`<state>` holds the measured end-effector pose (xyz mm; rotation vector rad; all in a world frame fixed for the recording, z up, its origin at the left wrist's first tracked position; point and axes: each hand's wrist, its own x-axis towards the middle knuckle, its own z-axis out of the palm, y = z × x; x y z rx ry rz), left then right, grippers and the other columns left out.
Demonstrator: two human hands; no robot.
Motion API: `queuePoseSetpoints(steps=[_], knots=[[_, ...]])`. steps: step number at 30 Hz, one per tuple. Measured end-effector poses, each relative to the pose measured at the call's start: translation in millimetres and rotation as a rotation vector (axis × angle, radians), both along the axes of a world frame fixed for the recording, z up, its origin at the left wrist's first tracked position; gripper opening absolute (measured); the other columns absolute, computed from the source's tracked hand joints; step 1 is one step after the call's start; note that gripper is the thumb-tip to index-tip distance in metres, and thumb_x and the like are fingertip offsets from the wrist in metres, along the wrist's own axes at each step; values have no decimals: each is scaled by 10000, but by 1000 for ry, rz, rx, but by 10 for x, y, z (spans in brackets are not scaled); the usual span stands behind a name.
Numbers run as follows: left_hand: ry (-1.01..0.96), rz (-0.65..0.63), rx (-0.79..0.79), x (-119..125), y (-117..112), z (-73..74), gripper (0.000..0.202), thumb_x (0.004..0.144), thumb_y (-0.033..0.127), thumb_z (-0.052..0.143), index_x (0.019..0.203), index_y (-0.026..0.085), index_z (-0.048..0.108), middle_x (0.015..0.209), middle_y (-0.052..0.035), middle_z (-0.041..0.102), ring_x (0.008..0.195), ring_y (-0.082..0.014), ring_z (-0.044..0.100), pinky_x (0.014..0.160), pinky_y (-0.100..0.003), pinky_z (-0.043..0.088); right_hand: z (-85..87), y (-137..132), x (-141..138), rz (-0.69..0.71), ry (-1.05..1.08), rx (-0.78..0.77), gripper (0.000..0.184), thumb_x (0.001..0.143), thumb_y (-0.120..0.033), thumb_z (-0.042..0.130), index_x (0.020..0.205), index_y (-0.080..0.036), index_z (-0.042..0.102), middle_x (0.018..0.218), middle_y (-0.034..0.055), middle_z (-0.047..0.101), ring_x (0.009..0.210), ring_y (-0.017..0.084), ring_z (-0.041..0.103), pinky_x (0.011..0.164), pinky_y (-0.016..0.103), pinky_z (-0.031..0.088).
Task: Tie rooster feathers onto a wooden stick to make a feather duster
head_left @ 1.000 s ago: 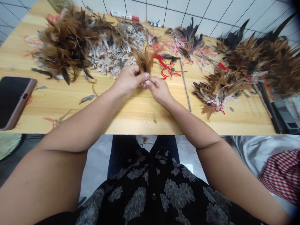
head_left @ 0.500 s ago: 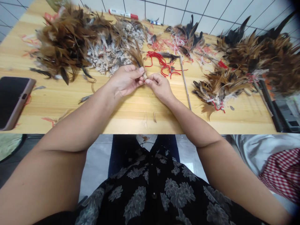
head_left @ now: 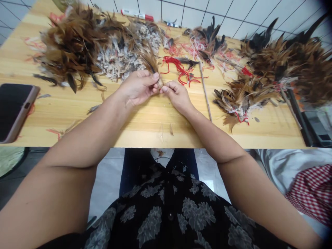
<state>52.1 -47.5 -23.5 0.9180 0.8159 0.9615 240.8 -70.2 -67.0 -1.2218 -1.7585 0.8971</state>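
A small bunch of brown feathers points up and away from my left hand, whose thumb and fingers are closed on its quill end. Right beside it my right hand is closed in a pinch, fingertips at the lower end of the bunch. A speck of red shows between the two hands; what the right fingertips grip is too small to make out. Just beyond the right hand lie red strings and a dark feather. A thin stick lies to the right of that hand.
Large heaps of brown feathers lie left and right, with pale quill ends at the left heap. A tied feather bunch sits right. A phone lies at left; a red marker is by the tiled wall.
Both hands stay nearly in place with the feather bunch still held. Only a slight shift of the fingers and of the view shows.
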Motion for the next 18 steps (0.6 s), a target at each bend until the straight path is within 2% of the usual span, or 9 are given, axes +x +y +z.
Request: queuePoseSetpoints(steps=[6,13,18], knots=[[52,-19,11,35,-37,5,474,1123,141,880,718,148,635,657,-3,646,584,-88,677,584,-132,544,-19,15,-1,6,-10,13,433,1153,-585,723,932,-215,762,1042,67,779,1119,229,704,1151,384,574],[66,-30,68,36,-41,-60,405,1022,169,1007,787,164,678,729,-18,715,653,-119,711,615,-175,543,-93,45,15,-6,-64,41,462,1209,-570,613,962,-218,780,1066,80,795,1159,234,716,1199,404,578],[173,-18,137,-12,-6,-169,421,973,201,1060,809,193,672,726,-2,716,648,-136,658,654,-256,512,-117,48,18,-8,-137,36,471,1189,-594,645,931,-218,765,1054,86,775,1077,238,710,1162,407,586]])
